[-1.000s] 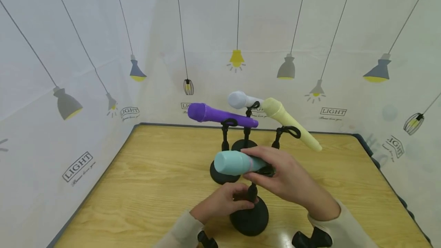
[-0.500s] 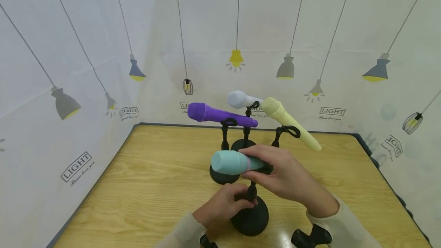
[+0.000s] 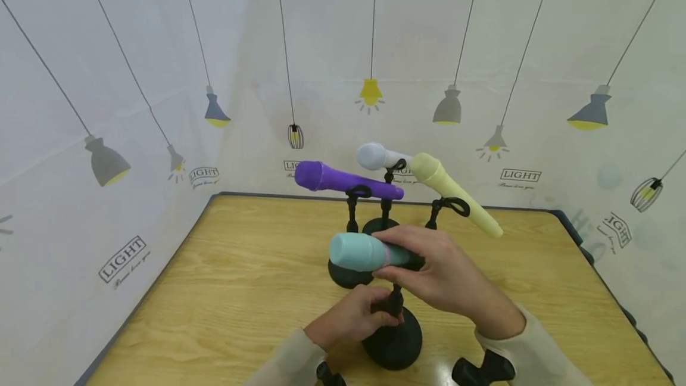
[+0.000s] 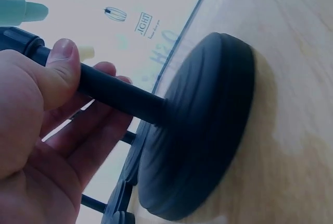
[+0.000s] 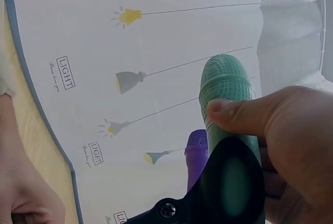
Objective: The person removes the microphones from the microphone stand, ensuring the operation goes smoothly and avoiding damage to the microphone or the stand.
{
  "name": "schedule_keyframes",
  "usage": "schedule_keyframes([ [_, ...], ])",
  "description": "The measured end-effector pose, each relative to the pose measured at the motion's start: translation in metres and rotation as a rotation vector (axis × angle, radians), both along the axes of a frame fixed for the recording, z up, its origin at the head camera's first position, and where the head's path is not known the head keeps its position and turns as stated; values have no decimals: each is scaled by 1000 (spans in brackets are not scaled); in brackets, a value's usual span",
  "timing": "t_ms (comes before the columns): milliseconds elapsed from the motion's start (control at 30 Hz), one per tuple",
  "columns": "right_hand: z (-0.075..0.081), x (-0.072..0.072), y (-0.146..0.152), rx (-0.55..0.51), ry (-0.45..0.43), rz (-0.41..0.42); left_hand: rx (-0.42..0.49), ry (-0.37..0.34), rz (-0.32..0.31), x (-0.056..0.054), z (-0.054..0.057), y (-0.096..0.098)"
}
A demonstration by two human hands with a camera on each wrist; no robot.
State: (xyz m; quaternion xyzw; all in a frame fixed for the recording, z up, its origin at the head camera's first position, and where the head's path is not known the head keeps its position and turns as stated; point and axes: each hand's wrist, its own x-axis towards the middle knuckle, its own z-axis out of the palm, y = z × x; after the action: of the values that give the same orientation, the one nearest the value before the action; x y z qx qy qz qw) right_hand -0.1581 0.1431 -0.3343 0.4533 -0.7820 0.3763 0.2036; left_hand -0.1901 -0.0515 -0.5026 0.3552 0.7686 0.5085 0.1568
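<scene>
My right hand (image 3: 447, 279) grips a teal microphone (image 3: 358, 252) near its head, the thumb pressed against it in the right wrist view. The microphone passes through the black holder ring (image 5: 208, 182) of a stand. Below it, my left hand (image 3: 351, 314) grips the black pole (image 4: 117, 92) of that stand, thumb on one side and fingers on the other. The round black base (image 3: 393, 341) appears flat on the table, and in the left wrist view it fills the middle.
Behind stand a purple microphone (image 3: 343, 180), a white microphone (image 3: 375, 156) and a pale yellow microphone (image 3: 455, 195), each in its own black stand. They rest on a wooden table (image 3: 230, 273). A white backdrop (image 3: 321, 28) with printed lamps surrounds the table's far and side edges.
The teal microphone's head has shifted slightly left in the right hand's grip. My left hand still holds the pole, and the stands behind have kept their places.
</scene>
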Motion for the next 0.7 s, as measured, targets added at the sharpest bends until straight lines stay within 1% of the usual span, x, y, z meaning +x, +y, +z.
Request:
schedule_keyframes([
  [100,-1,-2,0,-8,8,-3,-18,34,-10,-2,0,1],
  [200,-1,-3,-1,-6,8,-10,-42,46,-12,-3,2,1],
  [400,2,-5,-5,14,-5,-23,-68,12,6,-3,8,0],
  [700,7,-6,-14,26,-16,-30,-68,13,0,-5,7,1],
])
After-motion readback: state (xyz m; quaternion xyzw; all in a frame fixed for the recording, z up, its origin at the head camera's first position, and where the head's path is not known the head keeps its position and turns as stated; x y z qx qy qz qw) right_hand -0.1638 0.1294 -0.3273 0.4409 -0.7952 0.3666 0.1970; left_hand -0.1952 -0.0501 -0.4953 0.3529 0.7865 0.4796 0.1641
